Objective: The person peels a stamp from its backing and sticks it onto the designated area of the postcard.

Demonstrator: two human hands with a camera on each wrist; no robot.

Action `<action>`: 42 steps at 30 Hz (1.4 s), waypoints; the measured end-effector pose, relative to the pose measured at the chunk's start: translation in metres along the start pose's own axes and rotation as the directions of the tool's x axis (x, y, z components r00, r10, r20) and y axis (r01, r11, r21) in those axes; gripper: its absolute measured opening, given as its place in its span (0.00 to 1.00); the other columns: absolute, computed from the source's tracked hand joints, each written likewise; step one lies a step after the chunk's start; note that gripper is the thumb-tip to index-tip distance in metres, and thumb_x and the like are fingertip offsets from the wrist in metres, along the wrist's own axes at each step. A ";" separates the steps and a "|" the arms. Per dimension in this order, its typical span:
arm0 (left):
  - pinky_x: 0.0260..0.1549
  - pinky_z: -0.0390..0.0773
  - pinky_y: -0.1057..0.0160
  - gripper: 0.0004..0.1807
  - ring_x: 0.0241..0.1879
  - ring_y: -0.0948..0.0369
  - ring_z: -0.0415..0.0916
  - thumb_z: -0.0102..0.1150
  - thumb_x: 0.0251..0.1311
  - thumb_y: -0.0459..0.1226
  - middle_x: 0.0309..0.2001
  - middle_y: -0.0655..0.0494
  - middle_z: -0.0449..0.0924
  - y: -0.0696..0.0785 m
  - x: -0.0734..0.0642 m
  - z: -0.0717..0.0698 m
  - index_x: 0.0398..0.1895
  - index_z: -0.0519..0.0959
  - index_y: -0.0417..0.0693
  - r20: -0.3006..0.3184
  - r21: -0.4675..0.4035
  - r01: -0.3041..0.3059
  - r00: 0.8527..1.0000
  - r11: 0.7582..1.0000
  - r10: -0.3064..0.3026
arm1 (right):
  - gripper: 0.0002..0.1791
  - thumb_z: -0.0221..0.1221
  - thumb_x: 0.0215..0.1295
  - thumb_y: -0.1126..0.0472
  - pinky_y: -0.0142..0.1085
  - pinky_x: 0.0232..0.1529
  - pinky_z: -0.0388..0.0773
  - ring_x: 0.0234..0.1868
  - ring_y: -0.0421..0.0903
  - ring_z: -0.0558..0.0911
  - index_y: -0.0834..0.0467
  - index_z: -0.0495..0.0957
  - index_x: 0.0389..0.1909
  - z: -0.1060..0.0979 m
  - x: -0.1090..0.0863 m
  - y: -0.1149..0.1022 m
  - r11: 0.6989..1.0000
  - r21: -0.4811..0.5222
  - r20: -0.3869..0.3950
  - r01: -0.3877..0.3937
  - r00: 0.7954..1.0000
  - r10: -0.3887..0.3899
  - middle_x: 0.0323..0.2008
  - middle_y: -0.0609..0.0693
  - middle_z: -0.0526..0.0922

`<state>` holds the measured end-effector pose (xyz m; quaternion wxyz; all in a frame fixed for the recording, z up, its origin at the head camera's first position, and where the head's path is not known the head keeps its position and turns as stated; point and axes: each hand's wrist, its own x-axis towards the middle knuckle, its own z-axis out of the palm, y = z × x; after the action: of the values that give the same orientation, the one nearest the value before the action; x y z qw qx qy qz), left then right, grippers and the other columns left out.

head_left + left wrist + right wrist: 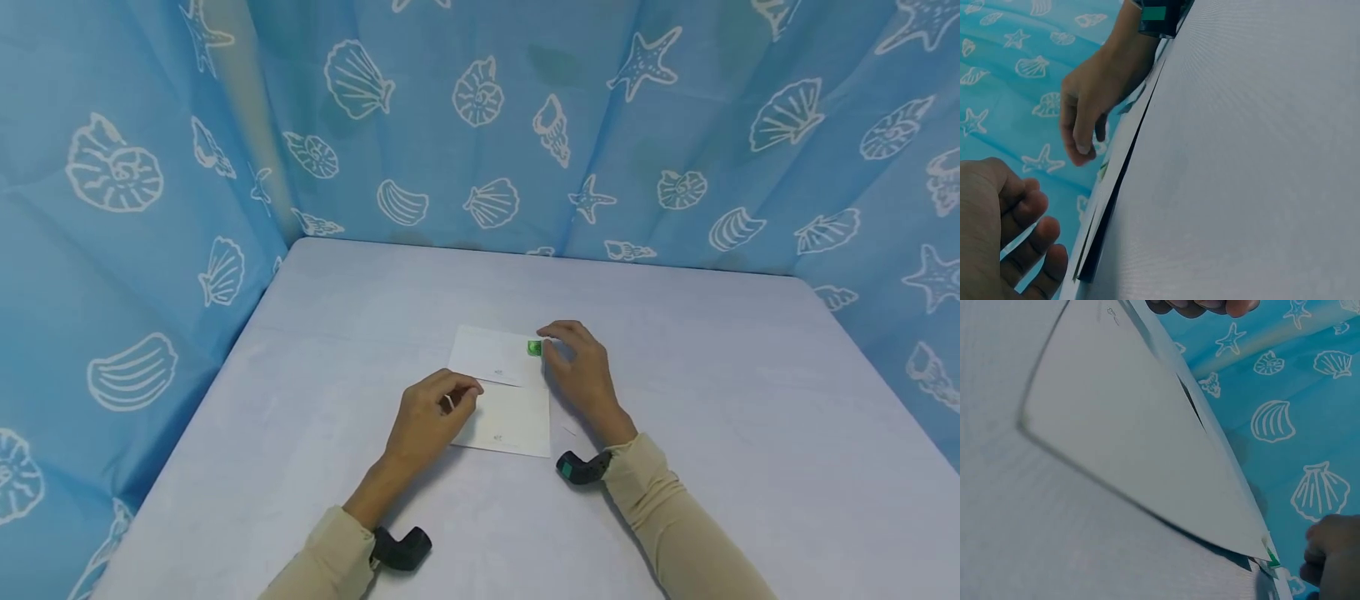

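Note:
Two white paper panels lie one above the other on the table, each with a small printed mark near its lower edge. Whether they are one folded card or two pieces cannot be told. A small green square like a sticker sits at the upper panel's right corner. My right hand is beside that square, thumb and fingers loosely bent, with nothing seen between them. Over the panels' left side hovers my left hand, its fingers loosely curled. In the left wrist view, its fingers hold nothing and stay apart from the paper.
A white cloth covers the table. Blue curtains with white shell drawings hang behind it and along its sides. Each wrist carries a black camera mount. Near the right wrist, a thin line shows on the cloth.

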<state>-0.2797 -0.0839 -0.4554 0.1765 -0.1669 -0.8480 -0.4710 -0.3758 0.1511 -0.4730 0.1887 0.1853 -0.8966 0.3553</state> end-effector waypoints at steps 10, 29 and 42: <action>0.24 0.74 0.72 0.05 0.27 0.71 0.70 0.56 0.60 0.38 0.28 0.70 0.74 0.001 0.000 0.000 0.35 0.81 0.56 -0.001 -0.016 -0.011 1.000 1.000 0.011 | 0.09 0.60 0.59 0.65 0.40 0.47 0.75 0.47 0.47 0.77 0.59 0.83 0.39 0.000 -0.002 0.002 0.964 -0.108 0.114 0.243 0.966 -0.231 0.43 0.51 0.79; 0.24 0.74 0.71 0.04 0.27 0.71 0.70 0.57 0.59 0.38 0.27 0.69 0.74 0.004 0.000 -0.002 0.33 0.81 0.55 -0.014 -0.011 0.006 1.000 1.000 -0.006 | 0.09 0.58 0.58 0.65 0.48 0.48 0.68 0.49 0.50 0.73 0.59 0.81 0.39 -0.034 -0.015 0.004 0.996 -0.075 0.017 0.047 0.999 -0.046 0.43 0.50 0.76; 0.24 0.74 0.72 0.04 0.27 0.72 0.70 0.57 0.59 0.38 0.27 0.69 0.74 0.004 0.000 0.000 0.33 0.81 0.55 -0.015 0.003 -0.014 1.000 1.000 0.014 | 0.18 0.64 0.54 0.55 0.53 0.53 0.61 0.53 0.54 0.67 0.55 0.78 0.46 -0.051 -0.043 0.018 0.988 -0.119 0.086 -0.103 0.990 0.114 0.49 0.54 0.69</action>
<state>-0.2783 -0.0820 -0.4526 0.1864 -0.1688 -0.8462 -0.4698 -0.3363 0.2077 -0.4689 0.1375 0.1415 -0.9320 0.3042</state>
